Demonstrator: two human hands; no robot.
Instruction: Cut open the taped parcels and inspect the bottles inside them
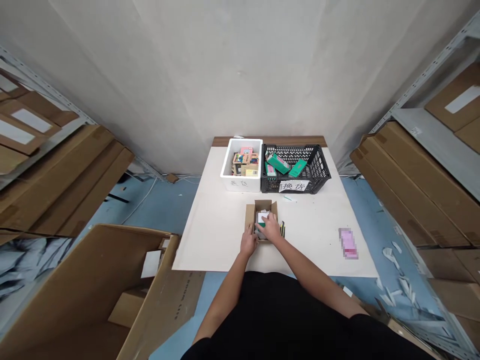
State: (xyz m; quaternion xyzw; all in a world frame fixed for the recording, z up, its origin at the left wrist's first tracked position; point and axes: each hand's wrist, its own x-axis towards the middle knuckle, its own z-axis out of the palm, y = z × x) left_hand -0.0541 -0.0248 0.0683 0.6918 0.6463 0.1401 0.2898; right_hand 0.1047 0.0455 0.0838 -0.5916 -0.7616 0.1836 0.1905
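A small open cardboard box point(250, 214) sits on the table in front of me, its flaps folded out. At its near left corner my left hand point(249, 242) has its fingers closed on the wall. My right hand point(271, 228) reaches into the opening, thumb and fingers around a small white and green box point(263, 217). Other contents lie under my hands and cannot be made out. Just right of the cardboard box, a few thin dark and yellow items point(282, 229) lie by my right wrist.
On the white table point(217, 225), a white bin point(242, 185) of small boxes stands beside a black crate point(315, 180) with green boxes. A blurred pink item point(348, 244) lies at right. A large carton point(86, 280) stands on the left floor; shelves with cartons point(423, 185) flank both sides.
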